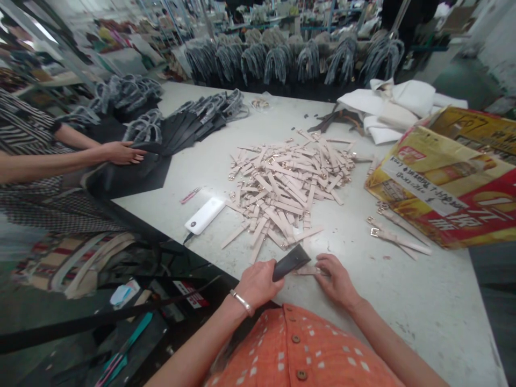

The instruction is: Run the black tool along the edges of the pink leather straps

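My left hand (262, 282), with a silver bracelet at the wrist, is closed around a flat black strip (293, 261). The strip's wide end points right, over the near edge of a heap of beige buckle straps (282, 185). Just right of it, my right hand (336, 279) rests low over the table with its fingers curled on a short beige strap (307, 270). Part of that strap is hidden by the fingers and the black strip. Small gold buckles show throughout the heap.
A white power bank (205, 215) with a cable and pink snips (190, 195) lie left of the heap. Several straps (399, 239) lie by a yellow-red carton (447, 183). At left, a co-worker's hand (124, 153) touches black pieces (193, 126). White material (403, 105) lies behind.
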The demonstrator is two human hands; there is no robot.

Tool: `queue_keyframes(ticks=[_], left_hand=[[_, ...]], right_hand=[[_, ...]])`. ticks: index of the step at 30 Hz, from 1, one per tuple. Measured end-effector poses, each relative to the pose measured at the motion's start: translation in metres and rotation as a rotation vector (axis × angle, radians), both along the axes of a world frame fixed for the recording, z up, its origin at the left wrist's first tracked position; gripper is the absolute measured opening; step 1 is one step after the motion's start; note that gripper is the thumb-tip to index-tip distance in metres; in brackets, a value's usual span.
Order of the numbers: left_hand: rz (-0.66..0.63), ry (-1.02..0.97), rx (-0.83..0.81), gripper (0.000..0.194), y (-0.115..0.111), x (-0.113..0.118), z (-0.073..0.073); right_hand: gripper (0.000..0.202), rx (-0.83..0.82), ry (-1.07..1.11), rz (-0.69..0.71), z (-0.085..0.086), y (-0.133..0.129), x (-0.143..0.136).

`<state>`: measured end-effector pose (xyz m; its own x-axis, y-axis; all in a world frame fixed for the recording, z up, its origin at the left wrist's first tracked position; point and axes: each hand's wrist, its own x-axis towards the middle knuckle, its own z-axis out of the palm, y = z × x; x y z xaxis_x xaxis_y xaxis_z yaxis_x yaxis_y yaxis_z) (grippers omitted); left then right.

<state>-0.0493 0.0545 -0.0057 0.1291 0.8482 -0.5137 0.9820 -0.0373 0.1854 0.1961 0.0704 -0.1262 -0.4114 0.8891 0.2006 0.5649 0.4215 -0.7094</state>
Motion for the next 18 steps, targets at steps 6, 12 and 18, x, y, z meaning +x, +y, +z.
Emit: queue_keyframes(ticks=[6, 12, 18], left_hand=[[-0.029, -0.023, -0.062, 0.027, -0.015, -0.012, 0.012], [-0.083, -0.003, -0.094, 0.025, -0.029, -0.01, 0.009], [-0.125, 0.004, -0.091, 0.025, -0.026, -0.001, 0.005]], right_hand=[[0.012, 0.048, 0.02, 0.0, -0.003, -0.011, 0.001], [0.015, 0.035, 0.089, 0.09, -0.003, -0.014, 0.009], [0.012, -0.01, 0.095, 0.131, 0.001, -0.006, 0.012]])
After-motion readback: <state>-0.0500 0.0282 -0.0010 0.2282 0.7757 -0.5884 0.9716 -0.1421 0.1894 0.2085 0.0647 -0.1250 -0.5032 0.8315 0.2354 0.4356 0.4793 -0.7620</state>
